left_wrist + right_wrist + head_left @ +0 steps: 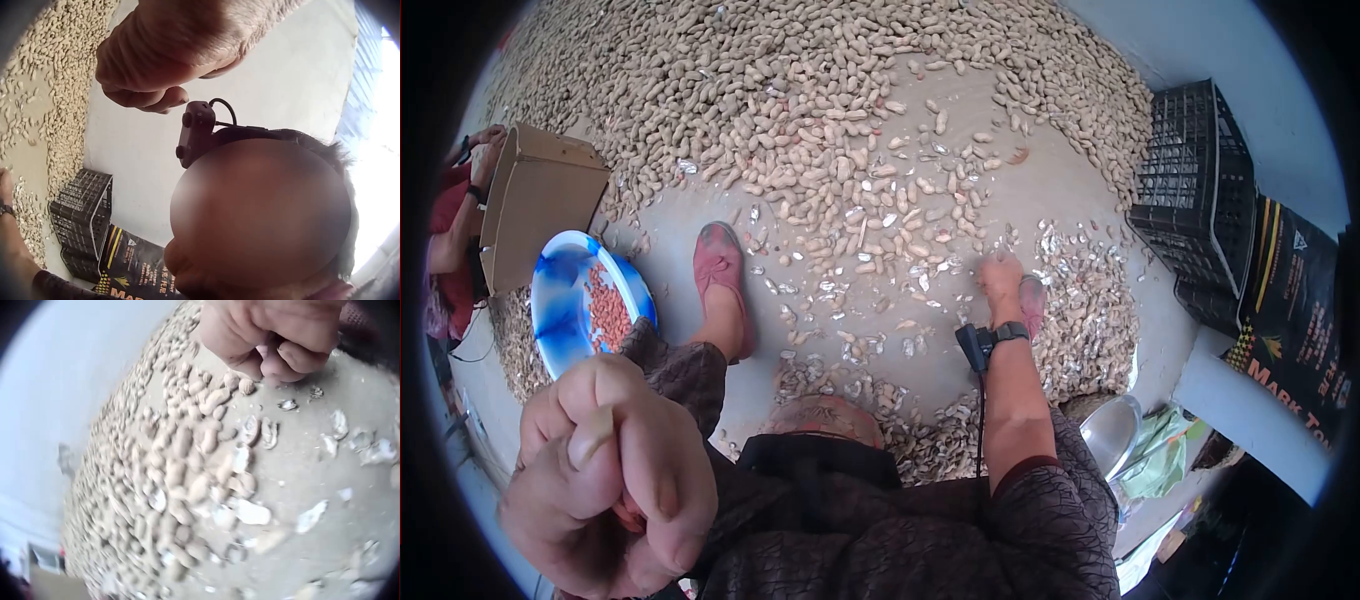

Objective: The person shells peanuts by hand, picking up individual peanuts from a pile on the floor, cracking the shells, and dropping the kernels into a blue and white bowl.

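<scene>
Close to the head camera at the lower left, my left hand [605, 485] is raised with its fingers curled in. A reddish peanut kernel [630, 515] shows between those fingers. The left wrist view has the same hand [172, 53] beside the head-worn camera [197, 132]. Low by the floor in front of my right shoe [1032, 305], my right hand [1002, 285] has its fingers bent inward. In the right wrist view, unshelled peanuts [215, 400] lie right under it; I cannot tell whether its fingers enclose anything. Broken shells [1090, 310] are heaped to its right.
A large pile of unshelled peanuts [730, 90] spreads across the back. On the left stand a blue-and-white basin [565, 310] with red kernels and a cardboard box [545, 215], near another person's arm [450, 240]. Black crates [1190, 180] and a metal bowl [1112, 430] are on the right.
</scene>
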The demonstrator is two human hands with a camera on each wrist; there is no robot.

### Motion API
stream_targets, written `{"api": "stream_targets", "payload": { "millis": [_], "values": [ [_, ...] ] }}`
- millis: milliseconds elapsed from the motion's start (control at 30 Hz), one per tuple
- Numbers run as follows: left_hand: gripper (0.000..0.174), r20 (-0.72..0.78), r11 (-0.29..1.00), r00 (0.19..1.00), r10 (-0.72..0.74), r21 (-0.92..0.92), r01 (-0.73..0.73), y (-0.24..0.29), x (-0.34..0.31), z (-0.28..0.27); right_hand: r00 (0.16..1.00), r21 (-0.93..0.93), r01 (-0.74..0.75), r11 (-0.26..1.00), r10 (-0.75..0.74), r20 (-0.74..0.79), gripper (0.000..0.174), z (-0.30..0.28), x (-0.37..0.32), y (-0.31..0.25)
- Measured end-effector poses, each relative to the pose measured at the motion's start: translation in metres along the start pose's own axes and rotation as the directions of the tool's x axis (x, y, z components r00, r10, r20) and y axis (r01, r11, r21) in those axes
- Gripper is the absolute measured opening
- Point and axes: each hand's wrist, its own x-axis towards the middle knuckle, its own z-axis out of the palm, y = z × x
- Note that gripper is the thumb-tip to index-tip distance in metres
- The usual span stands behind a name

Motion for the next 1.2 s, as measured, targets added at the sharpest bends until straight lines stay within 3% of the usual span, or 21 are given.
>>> {"api": "stream_targets", "payload": {
  "millis": [33,67,100,167,300,367,400,433,467,500,567,700,733,767,800,867,1000,1033,1100,1133,1200],
  "values": [
    [0.022,0.012,1.0,1.0,-0.005,-0.008,0.005,0.0,-0.001,-0.001,0.953,0.484,-0.282,0.829,0.182,0.243,0.019,-0.005,0.001,0.002],
    [0.022,0.024,1.0,1.0,-0.011,-0.016,0.011,0.0,-0.002,-0.001,0.827,0.736,-0.56,0.38,0.197,0.527,0.017,-0.006,0.0,0.004],
    [0.022,0.019,1.0,1.0,-0.009,-0.019,0.009,0.0,-0.004,-0.002,0.826,0.733,-0.561,0.384,0.195,0.529,0.017,-0.007,-0.004,-0.001],
    [0.022,-0.041,0.998,0.999,-0.007,-0.055,0.005,0.001,-0.006,-0.001,0.817,0.813,-0.574,-0.098,-0.133,0.561,0.012,-0.008,-0.014,-0.011],
    [0.022,-0.067,0.999,0.998,0.018,-0.047,-0.021,0.002,-0.007,-0.002,0.782,0.783,-0.622,-0.006,-0.056,0.621,0.01,-0.003,-0.018,-0.044],
    [0.022,-0.037,0.999,0.999,0.031,-0.021,-0.031,0.002,-0.007,-0.003,0.863,0.59,-0.336,0.734,-0.012,0.506,0.01,-0.002,-0.021,-0.063],
    [0.022,-0.04,0.999,0.999,0.029,-0.023,-0.03,0.002,-0.007,-0.004,0.861,0.587,-0.337,0.736,-0.011,0.508,0.01,0.005,-0.023,-0.063],
    [0.023,-0.026,0.999,0.999,0.034,-0.012,-0.034,0.003,-0.007,-0.005,0.932,0.337,0.013,0.941,-0.134,0.336,0.013,0.015,-0.025,-0.061],
    [0.023,-0.012,0.999,0.999,0.039,0.001,-0.039,0.003,-0.007,-0.006,0.925,-0.019,0.33,0.944,-0.319,0.209,0.016,0.02,-0.027,-0.064],
    [0.023,-0.015,0.999,0.999,0.039,0.0,-0.039,0.003,-0.007,-0.006,0.923,-0.019,0.331,0.943,-0.32,0.213,0.016,0.023,-0.029,-0.067],
    [0.023,-0.009,1.0,1.0,0.012,-0.02,-0.013,0.004,-0.006,-0.006,0.935,-0.244,0.3,0.922,-0.233,0.267,0.021,0.021,-0.034,-0.079],
    [0.024,-0.022,0.999,1.0,0.019,-0.029,-0.02,0.006,-0.009,-0.007,0.901,-0.249,0.379,0.891,-0.294,0.318,0.019,0.017,-0.035,-0.07],
    [0.024,-0.045,0.999,0.999,0.021,-0.036,-0.022,0.007,-0.01,-0.006,0.883,0.115,0.049,0.992,-0.097,0.46,0.018,0.005,-0.037,-0.074],
    [0.024,-0.069,0.999,0.997,0.02,-0.045,-0.023,0.007,-0.011,-0.007,0.766,0.385,-0.351,0.854,0.025,0.643,0.017,-0.003,-0.039,-0.074],
    [0.024,-0.072,0.999,0.997,0.021,-0.048,-0.024,0.007,-0.012,-0.008,0.764,0.381,-0.349,0.856,0.025,0.645,0.017,-0.007,-0.039,-0.066],
    [0.024,-0.053,0.999,0.998,0.025,-0.046,-0.028,0.007,-0.014,-0.01,0.583,0.679,-0.664,0.313,-0.352,0.733,0.016,-0.01,-0.041,-0.049],
    [0.023,0.094,0.998,0.995,0.037,-0.046,-0.033,0.006,-0.013,-0.02,0.675,0.742,-0.647,0.176,-0.321,0.665,0.016,-0.029,-0.054,-0.079],
    [0.023,0.094,0.998,0.995,0.042,-0.055,-0.037,0.005,-0.013,-0.02,0.673,0.741,-0.648,0.176,-0.324,0.665,0.016,-0.025,-0.05,-0.078],
    [0.024,0.093,0.997,0.995,0.047,-0.063,-0.041,0.006,-0.013,-0.02,0.761,0.736,-0.531,0.419,-0.145,0.632,0.016,-0.013,-0.035,-0.073],
    [0.024,0.099,0.998,0.995,0.015,-0.069,-0.008,0.008,-0.013,-0.021,0.761,0.736,-0.532,0.419,-0.146,0.632,0.016,-0.005,-0.03,-0.075],
    [0.024,0.105,0.997,0.994,-0.016,-0.071,0.024,0.011,-0.014,-0.019,0.892,0.416,-0.039,0.908,-0.156,0.424,0.018,0.017,-0.025,-0.08]
  ]
}}
